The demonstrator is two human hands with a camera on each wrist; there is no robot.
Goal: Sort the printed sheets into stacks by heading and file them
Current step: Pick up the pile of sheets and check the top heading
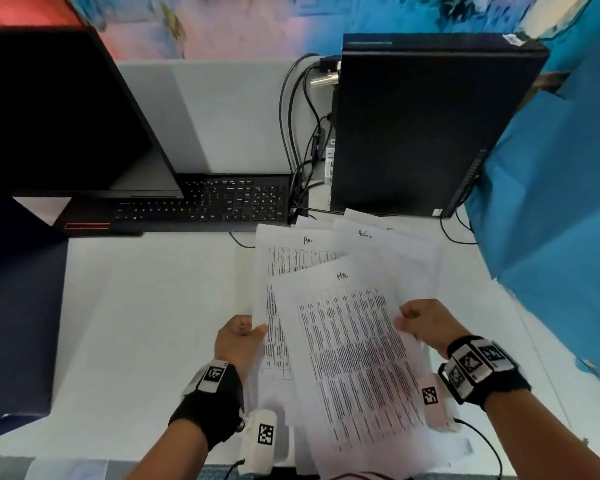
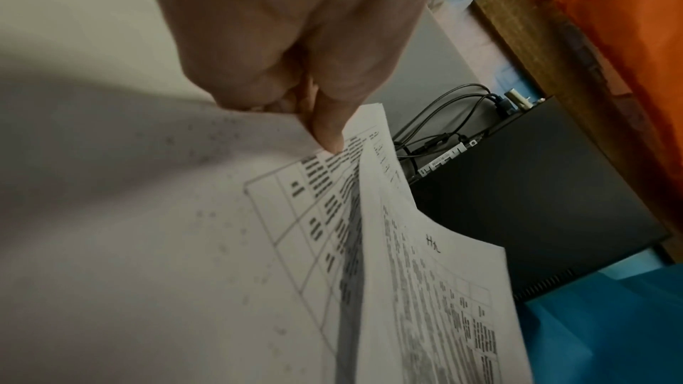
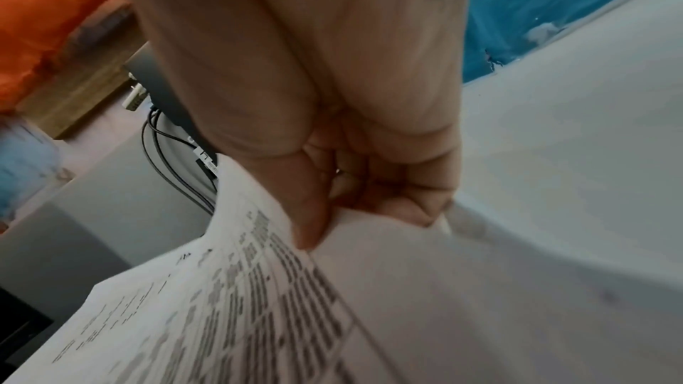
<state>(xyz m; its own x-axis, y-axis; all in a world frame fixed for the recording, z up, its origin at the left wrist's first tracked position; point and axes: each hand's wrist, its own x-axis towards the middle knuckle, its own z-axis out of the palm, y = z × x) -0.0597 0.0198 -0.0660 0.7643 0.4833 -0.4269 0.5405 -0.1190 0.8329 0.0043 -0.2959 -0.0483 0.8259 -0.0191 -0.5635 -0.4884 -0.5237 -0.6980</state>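
A: Looking from the head cam: both hands up over the white counter (image 1: 146, 323), each w/ paper. Left hand (image 1: 238, 339) pinches the left edge of a gridded sheet (image 1: 278, 271) headed "HR"; right hand (image 1: 426, 323) pinches the right edge of a dense-text sheet (image 1: 354, 348), also headed "HR", which overlaps the first.

B: Wrist cams add anything?

A: Yes. Left wrist shows the thumb pressed on the printed side, other fingers curled behind the sheet, so a firm pinch. Right wrist shows the same: thumb on top, fingers folded under the paper's edge. Neither cam shows the rest of the counter.

B: What else does the head cam get?

A: More sheets (image 1: 388, 244) fanned flat behind the held ones, one w/ a handwritten heading like "Admin", not fully legible. Past them a black PC tower (image 1: 423, 126) w/ cables; keyboard (image 1: 222, 202) and a dark monitor (image 1: 56, 116) to the left.

B: Any folder or tray?

A: Can't tell; blue cloth (image 1: 551, 202) covers the right side.
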